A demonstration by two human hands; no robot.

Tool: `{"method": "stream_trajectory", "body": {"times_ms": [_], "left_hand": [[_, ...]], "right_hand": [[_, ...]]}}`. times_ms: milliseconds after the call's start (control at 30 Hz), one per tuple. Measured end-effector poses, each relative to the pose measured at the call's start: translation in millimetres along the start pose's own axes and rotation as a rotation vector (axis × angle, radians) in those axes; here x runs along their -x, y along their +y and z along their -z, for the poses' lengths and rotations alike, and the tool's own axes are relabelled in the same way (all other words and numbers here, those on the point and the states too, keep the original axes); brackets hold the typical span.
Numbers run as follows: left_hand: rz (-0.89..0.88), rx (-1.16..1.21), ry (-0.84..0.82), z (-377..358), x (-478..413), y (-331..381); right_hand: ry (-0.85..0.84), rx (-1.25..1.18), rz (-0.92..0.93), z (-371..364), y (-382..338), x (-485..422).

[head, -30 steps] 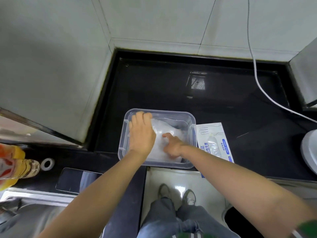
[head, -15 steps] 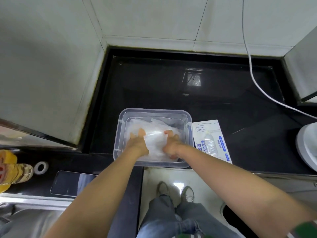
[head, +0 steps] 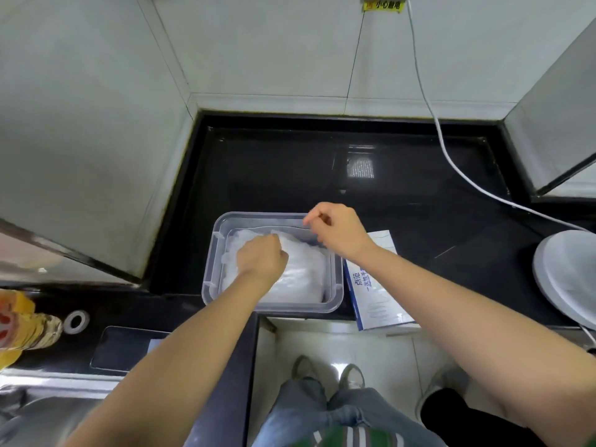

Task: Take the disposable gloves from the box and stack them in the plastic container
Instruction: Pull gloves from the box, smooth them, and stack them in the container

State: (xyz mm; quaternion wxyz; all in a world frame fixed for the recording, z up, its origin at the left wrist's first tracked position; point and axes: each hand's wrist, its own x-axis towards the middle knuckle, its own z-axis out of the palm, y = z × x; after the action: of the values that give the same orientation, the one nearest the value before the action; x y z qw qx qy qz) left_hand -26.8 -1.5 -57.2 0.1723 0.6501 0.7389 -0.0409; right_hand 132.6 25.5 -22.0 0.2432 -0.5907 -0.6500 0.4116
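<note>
Roll of tape and a dark phone sit near the table's front left edge. The plastic container is mid front edge, with the disposable gloves piled inside. The left hand is down in the pile, fingers curled, gripping gloves. The right hand hovers over the container's far right corner, fingers curled; can't tell if it's pinching anything. The box lies just right of the container, overhanging the front edge.
</note>
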Motion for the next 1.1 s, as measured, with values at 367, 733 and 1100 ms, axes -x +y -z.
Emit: {"method": "stream_trajectory", "body": {"times_ms": [367,733,1100], "left_hand": [[-0.353,0.360,0.002,-1.6,48.2,117.0],[-0.151,0.211,-0.317,-76.3,57.5,140.2],[-0.104,0.228,-0.276,-81.4,56.2,139.9]], "right_hand": [[-0.111,0.647,-0.282,38.8,110.0,60.1],[-0.033,0.358,-0.290,41.0,128.0,63.6],[-0.097,-0.204,-0.230,55.6,136.9,78.6]]}}
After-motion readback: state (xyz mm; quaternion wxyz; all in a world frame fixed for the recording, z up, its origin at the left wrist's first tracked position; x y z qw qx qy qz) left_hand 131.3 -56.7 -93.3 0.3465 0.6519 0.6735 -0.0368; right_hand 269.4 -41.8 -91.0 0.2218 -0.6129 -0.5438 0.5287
